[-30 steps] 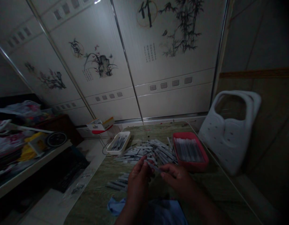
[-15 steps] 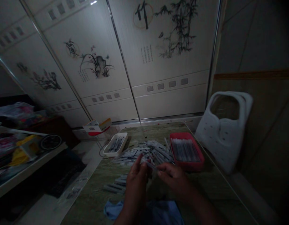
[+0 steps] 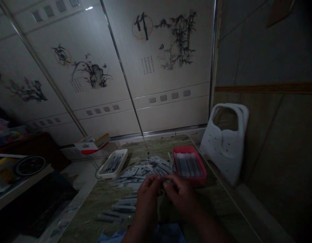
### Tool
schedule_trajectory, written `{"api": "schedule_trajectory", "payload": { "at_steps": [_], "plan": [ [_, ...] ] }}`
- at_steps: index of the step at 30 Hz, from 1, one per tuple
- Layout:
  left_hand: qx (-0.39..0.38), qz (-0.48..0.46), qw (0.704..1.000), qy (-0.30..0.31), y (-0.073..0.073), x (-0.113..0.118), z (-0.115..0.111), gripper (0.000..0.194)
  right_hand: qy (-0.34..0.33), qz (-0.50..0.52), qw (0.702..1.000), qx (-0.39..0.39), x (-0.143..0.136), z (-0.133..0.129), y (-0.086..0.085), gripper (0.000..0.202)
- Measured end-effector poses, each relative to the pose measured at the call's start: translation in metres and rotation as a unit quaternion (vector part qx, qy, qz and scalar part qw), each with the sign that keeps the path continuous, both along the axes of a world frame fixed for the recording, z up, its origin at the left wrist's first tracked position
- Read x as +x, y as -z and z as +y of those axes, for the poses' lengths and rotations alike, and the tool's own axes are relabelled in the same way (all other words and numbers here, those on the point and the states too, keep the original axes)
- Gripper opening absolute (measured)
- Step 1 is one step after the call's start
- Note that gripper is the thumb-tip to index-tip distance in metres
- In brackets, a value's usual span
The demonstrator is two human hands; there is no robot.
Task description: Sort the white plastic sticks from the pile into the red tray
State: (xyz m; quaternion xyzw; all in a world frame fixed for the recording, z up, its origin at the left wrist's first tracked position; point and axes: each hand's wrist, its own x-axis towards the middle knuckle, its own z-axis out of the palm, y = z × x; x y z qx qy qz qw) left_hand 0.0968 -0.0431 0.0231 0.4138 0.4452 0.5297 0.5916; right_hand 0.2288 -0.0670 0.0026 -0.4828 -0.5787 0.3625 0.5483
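Observation:
My left hand (image 3: 149, 194) and my right hand (image 3: 180, 194) meet over the middle of the table, fingers closed and pinching. Between their fingertips is a slim pen (image 3: 163, 180), mostly covered by the fingers and dim. Just beyond them spreads a loose pile of pens (image 3: 138, 170), pale with dark parts. A red basket (image 3: 202, 168) beside my right hand holds a row of upright or leaning clear-looking pens (image 3: 188, 164). Left of my left hand lies a smaller group of pens (image 3: 124, 204).
A white tray (image 3: 101, 172) with dark thin pieces stands at the table's far left. Blue cloth (image 3: 171, 233) lies at the near edge. A folded white chair (image 3: 225, 145) leans by the right wall. An open carton (image 3: 91, 143) sits on a red stool behind the tray.
My hands have come closer together, and the pen that showed between them is now mostly covered by fingers. My left thumb has folded in. The whole view has shifted slightly.

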Motion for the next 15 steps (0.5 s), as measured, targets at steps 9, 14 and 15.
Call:
{"api": "schedule_trajectory", "payload": {
  "at_steps": [9, 14, 15],
  "plan": [
    [0.043, 0.109, 0.991, 0.066, -0.027, 0.063, 0.035, 0.023, 0.371, 0.143, 0.916, 0.044, 0.052, -0.006, -0.016, 0.034],
    [0.063, 0.184, 0.974, 0.113, -0.019, 0.112, 0.064, 0.009, 0.463, 0.243, 0.852, 0.037, 0.081, -0.007, -0.020, 0.029],
    [0.068, 0.204, 0.970, 0.117, -0.017, 0.120, 0.070, 0.008, 0.465, 0.254, 0.848, 0.034, 0.083, -0.007, -0.021, 0.029]
  ]
}}
